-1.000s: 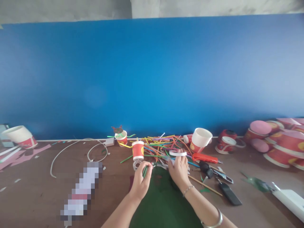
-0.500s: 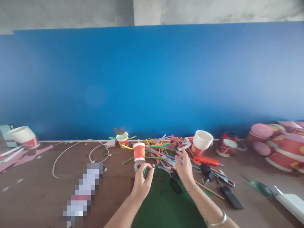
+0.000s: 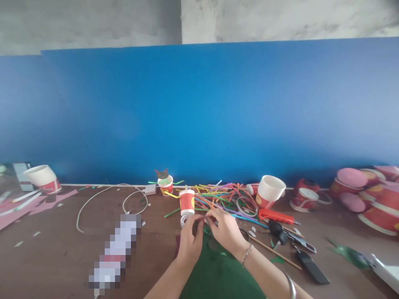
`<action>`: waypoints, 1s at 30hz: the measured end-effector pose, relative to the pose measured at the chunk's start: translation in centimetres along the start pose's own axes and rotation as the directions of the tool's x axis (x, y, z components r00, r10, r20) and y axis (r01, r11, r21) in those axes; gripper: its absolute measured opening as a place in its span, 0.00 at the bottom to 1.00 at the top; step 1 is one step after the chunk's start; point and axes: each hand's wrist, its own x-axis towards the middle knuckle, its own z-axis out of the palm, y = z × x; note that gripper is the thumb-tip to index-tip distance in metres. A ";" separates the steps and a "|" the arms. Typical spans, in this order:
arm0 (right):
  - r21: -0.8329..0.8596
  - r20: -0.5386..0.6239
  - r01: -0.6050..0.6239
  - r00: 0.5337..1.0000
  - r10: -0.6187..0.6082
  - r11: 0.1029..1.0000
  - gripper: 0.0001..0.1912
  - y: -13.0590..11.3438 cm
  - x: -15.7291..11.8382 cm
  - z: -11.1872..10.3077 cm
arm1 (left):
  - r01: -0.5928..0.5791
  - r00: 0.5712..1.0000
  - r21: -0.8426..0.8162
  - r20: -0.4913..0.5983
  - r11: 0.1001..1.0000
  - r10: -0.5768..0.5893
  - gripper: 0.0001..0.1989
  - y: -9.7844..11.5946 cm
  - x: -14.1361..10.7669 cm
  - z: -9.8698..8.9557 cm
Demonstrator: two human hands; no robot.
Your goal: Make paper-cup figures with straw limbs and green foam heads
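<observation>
My left hand (image 3: 190, 238) and my right hand (image 3: 227, 231) meet over the dark green sheet (image 3: 218, 276), fingertips pinched close together. Whatever sits between them is too small and hidden to make out. Just beyond my left hand stands a red and white paper cup (image 3: 187, 202) with a yellow straw sticking out to the left. A small roll of tape (image 3: 183, 220) lies by the left fingers, partly covered. Many coloured straws (image 3: 218, 195) are heaped behind my hands. On them rests a pale clear-looking ring (image 3: 247, 206), probably tape.
A smaller decorated cup (image 3: 165, 185) stands behind, left. To the right are a white-topped cup (image 3: 270, 191), a red-orange cutter (image 3: 276, 216), keys (image 3: 278, 231) and a stick (image 3: 276, 252). A white cable (image 3: 79, 216) and pixelated object (image 3: 115, 251) lie left; joined cups (image 3: 378, 211) stand far right.
My right hand has come left and down to meet my left hand, now covering most of the scissors. The pale ring near its fingers now lies on the straws. The view has shifted slightly.
</observation>
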 end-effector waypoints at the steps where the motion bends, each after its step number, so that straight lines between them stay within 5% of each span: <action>1: 0.006 -0.017 -0.006 1.000 0.006 1.000 0.08 -0.1 0.8 0.0 | 0.006 0.999 -0.019 -0.041 1.000 -0.007 0.12 0.0 -0.1 0.0; 7: 0.134 -0.133 -0.041 0.989 0.059 0.990 0.08 -0.2 7.3 2.5 | 0.026 0.940 -0.098 -0.338 0.995 -0.057 0.18 -0.7 0.1 -0.4; 11: 0.338 -0.051 -0.058 0.995 0.080 0.939 0.17 0.5 9.8 4.7 | 0.050 0.896 -0.148 -0.431 0.988 -0.110 0.13 -0.8 0.6 -0.8; 14: 0.383 -0.023 -0.029 0.999 0.041 0.923 0.18 0.3 9.2 4.5 | 0.083 0.841 -0.237 -0.504 0.968 -0.195 0.14 -0.8 1.0 -1.0; 21: 0.311 -0.132 0.133 0.987 -0.096 0.941 0.18 -1.7 2.4 -0.4 | 0.161 0.632 -0.522 -0.597 0.837 -0.494 0.16 -1.0 3.0 -3.2; 22: 0.284 -0.126 0.139 0.986 -0.106 0.949 0.18 -1.9 1.6 -0.9 | 0.165 0.634 -0.536 -0.585 0.828 -0.506 0.17 -0.9 3.3 -3.6; 24: 0.264 -0.093 0.115 0.991 -0.093 0.958 0.17 -2.0 0.3 -1.4 | 0.240 0.721 -0.529 -0.464 0.814 -0.514 0.19 -0.4 3.8 -4.0; 27: 0.242 -0.015 0.062 0.998 -0.061 0.968 0.16 -2.2 -0.5 -1.7 | 0.400 0.874 -0.418 -0.095 0.816 -0.477 0.21 1.2 4.3 -4.0; 30: 0.216 0.101 0.016 0.994 -0.039 0.976 0.19 -2.4 -0.6 -2.1 | 0.389 0.921 -0.253 0.148 0.886 -0.362 0.19 2.9 5.0 -3.9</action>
